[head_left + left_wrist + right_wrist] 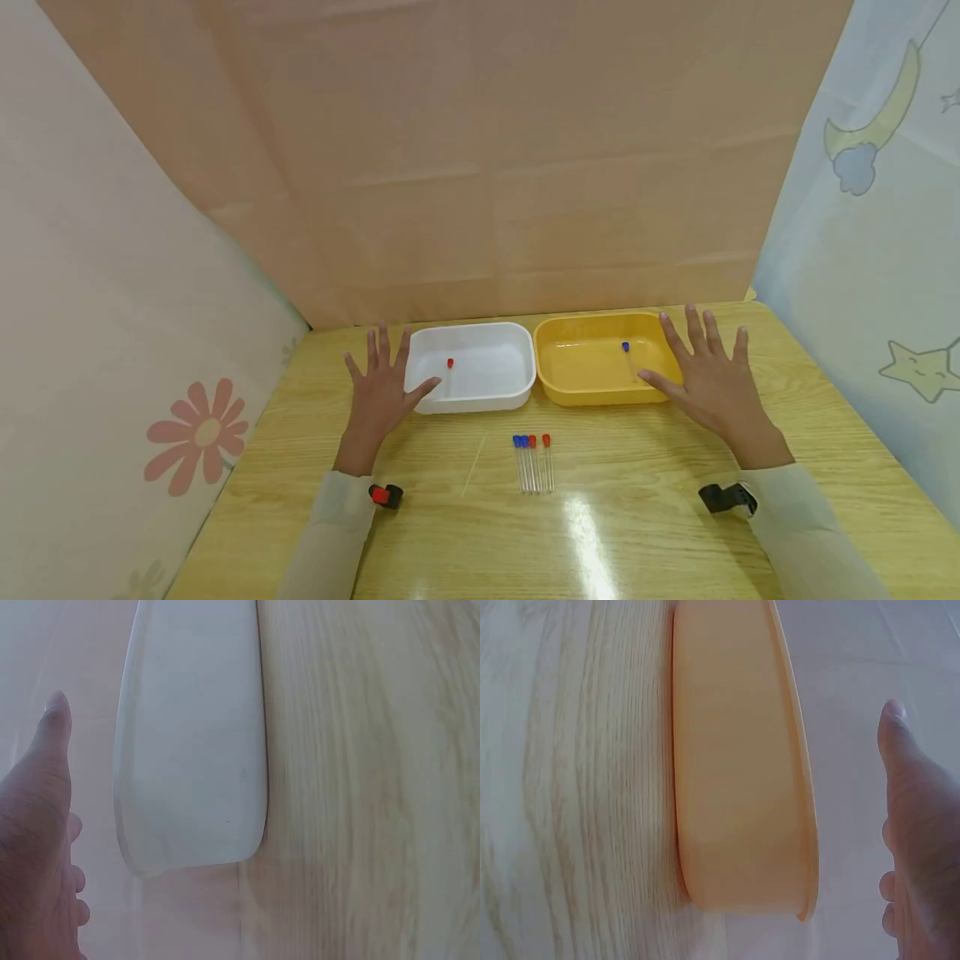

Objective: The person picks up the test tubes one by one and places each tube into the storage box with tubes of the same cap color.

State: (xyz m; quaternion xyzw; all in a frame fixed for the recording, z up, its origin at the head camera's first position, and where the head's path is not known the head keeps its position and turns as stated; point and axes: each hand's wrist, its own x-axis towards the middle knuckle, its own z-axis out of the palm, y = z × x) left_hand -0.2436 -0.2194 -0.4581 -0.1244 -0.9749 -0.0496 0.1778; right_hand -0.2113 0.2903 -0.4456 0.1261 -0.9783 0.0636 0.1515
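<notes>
My left hand (378,393), fingers spread and holding nothing, hovers at the left end of a white tray (491,371). Spread wide as well, my right hand (712,385) overlaps the right end of a yellow tray (577,362) in the head view. Inside the white tray lies a clear tube with a red cap (450,363); the yellow one has a tube with a blue cap (626,347). In front of the trays, two blue-capped tubes (521,442) and two red-capped tubes (546,440) lie side by side, caps pointing away from me. Each wrist view shows a thumb beside a tray's outer wall.
The trays stand side by side near the far edge of the wooden table (637,517). A brown sheet (487,167) hangs behind them, with patterned cloth (112,250) to the left and right. A thin pale line (474,463) shows on the tabletop left of the tubes.
</notes>
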